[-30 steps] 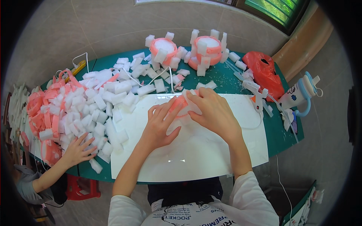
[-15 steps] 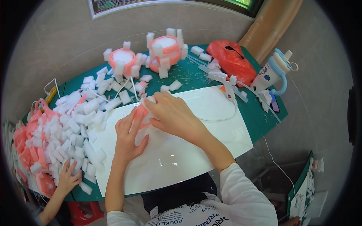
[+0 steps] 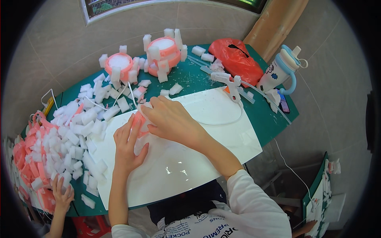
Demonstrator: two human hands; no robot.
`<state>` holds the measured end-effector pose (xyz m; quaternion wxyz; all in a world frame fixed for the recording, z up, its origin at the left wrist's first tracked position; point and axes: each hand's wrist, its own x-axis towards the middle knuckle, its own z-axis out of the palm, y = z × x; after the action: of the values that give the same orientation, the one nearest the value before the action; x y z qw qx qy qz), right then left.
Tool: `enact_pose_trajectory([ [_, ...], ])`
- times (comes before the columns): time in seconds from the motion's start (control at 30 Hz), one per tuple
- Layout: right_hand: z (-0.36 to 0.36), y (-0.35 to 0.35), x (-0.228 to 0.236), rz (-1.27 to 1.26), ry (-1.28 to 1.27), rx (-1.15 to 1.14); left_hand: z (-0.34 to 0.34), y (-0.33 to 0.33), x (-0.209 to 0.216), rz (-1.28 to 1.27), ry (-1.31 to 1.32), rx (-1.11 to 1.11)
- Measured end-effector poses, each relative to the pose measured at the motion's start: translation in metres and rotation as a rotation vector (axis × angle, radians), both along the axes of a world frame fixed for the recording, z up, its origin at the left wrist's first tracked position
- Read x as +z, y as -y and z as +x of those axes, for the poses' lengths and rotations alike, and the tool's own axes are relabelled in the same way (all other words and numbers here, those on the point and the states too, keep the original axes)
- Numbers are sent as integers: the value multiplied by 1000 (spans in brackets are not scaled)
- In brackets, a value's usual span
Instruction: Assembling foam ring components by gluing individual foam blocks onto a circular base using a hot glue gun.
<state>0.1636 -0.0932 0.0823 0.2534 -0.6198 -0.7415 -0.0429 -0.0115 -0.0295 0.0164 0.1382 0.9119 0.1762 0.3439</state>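
A pink foam piece with white parts (image 3: 142, 127) rests on the white board (image 3: 222, 139) in front of me, partly covered by my hands. My left hand (image 3: 127, 147) holds it from the left, the fingers along its side and the thumb apart at the near side. From above and the right, my right hand (image 3: 170, 118) is closed at the far edge of the piece. Its bent fingers grip a small white foam block (image 3: 147, 105), mostly hidden beneath them.
White foam blocks (image 3: 75, 135) and pink foam strips (image 3: 33, 158) are heaped left, beside another person's hand (image 3: 62, 194). Two pink-and-white foam shapes (image 3: 120, 62) stand at the back. Rightward are a glue gun (image 3: 228, 81), red bag (image 3: 238, 59), tumbler (image 3: 278, 71) and phone (image 3: 284, 104).
The view has shifted slightly. My hands stay on the foam piece with nearly the same grip. The other person's hand has moved left and raised its fingers against the foam heap.
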Motion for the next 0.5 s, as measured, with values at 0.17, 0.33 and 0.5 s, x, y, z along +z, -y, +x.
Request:
enact_pose_trajectory([
  [0.17, -1, -2, -5, 11, 15, -21, 2, -1, -2, -1, -5, 5],
  [0.33, 2, -2, -5, 36, -4, 17, 1, 0, 0, 4, 1, 4],
  [0.5, 5, 3, 1, 29, -42, 50, 0, -1, 0, 15, 12, 3],
])
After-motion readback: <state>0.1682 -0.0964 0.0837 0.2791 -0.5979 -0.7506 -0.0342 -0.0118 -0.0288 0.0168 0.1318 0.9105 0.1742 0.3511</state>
